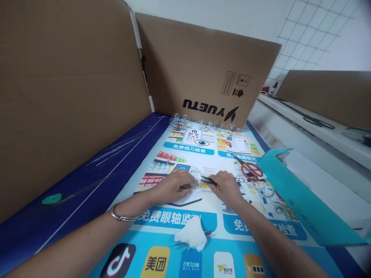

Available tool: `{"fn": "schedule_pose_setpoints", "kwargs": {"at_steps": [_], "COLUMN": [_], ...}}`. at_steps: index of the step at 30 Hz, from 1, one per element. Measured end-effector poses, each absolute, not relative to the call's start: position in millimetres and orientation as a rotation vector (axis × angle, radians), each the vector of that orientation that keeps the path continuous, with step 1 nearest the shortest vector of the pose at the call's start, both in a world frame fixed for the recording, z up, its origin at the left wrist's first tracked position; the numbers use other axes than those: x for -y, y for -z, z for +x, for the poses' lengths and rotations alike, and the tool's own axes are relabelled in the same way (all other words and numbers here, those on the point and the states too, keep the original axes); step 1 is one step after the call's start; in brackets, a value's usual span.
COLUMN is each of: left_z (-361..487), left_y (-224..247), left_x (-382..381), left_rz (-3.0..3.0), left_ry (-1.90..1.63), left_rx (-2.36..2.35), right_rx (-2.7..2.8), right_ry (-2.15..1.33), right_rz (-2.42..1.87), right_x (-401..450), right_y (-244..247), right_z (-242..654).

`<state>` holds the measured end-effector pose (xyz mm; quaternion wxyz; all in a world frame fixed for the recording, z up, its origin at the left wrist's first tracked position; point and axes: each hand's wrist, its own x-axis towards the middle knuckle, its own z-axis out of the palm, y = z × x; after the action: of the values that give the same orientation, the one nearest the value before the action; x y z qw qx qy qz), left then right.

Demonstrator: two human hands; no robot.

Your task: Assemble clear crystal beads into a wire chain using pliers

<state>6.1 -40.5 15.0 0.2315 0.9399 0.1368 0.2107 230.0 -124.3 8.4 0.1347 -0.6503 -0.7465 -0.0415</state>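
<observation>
My left hand (176,187), with a silver bangle on its wrist, is closed on a dark thin tool beside a small tangle of clear and white material (197,179). On the other side of that tangle, my right hand (227,188) grips black-tipped pliers (211,181) with some yellow on the handle. The pliers' tips point left at the tangle. Nearer to me, a crumpled white tissue (191,233) lies over several thin dark pieces. Red-handled scissors (251,171) rest to the right, past my right hand.
Tall cardboard panels (203,69) stand at the back and left, with wiry clear pieces (208,125) along the back one's foot. A teal open box (307,204) is at the right, near loose thin wires (282,208). A green blob (52,199) sits at the left.
</observation>
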Motion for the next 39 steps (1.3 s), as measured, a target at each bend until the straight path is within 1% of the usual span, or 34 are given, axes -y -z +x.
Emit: {"fn": "schedule_pose_setpoints", "kwargs": {"at_steps": [4, 8, 11, 18, 21, 26, 32, 39], "left_z": [2.8, 1.1, 1.1, -1.1, -5.9, -12.1, -8.5, -3.2], "left_y": [-17.9, -18.3, -19.3, -26.9, -25.3, -15.6, -12.6, -9.4], "left_x": [43.6, 44.0, 44.4, 49.6, 53.3, 55.3, 57.7, 59.5], "left_rz": [2.581, 2.561, 2.568, 2.649, 2.724, 2.763, 2.645, 2.550], "left_ry": [-0.538, -0.517, -0.498, -0.703, -0.607, -0.492, -0.463, -0.432], "left_rx": [-0.372, -0.496, -0.501, -0.423, -0.414, -0.582, -0.963, -1.063], "right_rx": [2.168, 2.160, 2.150, 2.167, 2.171, 2.179, 2.207, 2.216], "right_ry": [0.101, 0.094, 0.086, 0.060, 0.045, 0.018, -0.005, -0.014], "right_rz": [-1.900, -1.903, -1.900, -1.882, -1.874, -1.873, -1.876, -1.878], "right_x": [124.9, 124.7, 124.4, 122.0, 121.5, 120.8, 117.3, 115.1], "right_y": [-8.5, -8.1, -7.7, -5.7, -5.5, -6.3, -5.0, -3.5], "right_z": [229.9, 230.5, 231.0, 232.7, 233.8, 234.6, 236.8, 238.3]}}
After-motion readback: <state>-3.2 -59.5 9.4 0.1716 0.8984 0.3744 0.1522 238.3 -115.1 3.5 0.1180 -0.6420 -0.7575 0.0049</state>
